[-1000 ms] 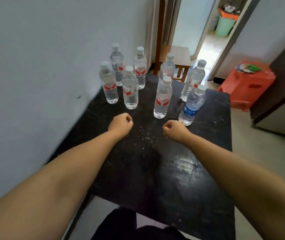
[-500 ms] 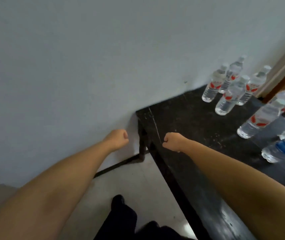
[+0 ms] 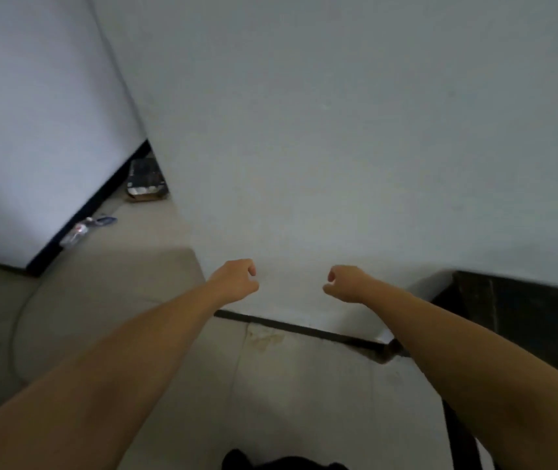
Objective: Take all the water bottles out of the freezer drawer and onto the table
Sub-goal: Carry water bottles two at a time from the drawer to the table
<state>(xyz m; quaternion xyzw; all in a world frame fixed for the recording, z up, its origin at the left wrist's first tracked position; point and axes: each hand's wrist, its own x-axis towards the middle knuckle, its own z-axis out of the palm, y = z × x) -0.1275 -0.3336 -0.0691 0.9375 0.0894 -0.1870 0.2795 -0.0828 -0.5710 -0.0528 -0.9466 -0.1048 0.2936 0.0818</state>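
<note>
Pale floor [image 3: 176, 385] underfoot, a plain white wall [image 3: 338, 130] straight ahead, and a dark skirting strip [image 3: 291, 329] running along its foot. Nearest the camera, both bare forearms reach forward over the floor. The left hand [image 3: 235, 279] is curled into a loose fist, fingers folded in, holding nothing and touching nothing. The right hand [image 3: 343, 283] matches it, loosely closed and empty, hanging in the air in front of the wall, a clear gap between the two.

Off to the right, only the near corner of the black table [image 3: 515, 310] shows, set against the wall; nothing is visible on the part in view. No water bottle and no freezer drawer appear here, so where they lie cannot be told. Further left, by the far wall, some small blurred litter [image 3: 81, 228] sits on the floor beside a dark box [image 3: 145, 179]; what it is, I can't say.

My judgement on handling: chilled bottles will likely be stiff, fairly heavy and slick with frost, so a full wrap around the body below the shoulder should hold best, not a pinch at the cap.
</note>
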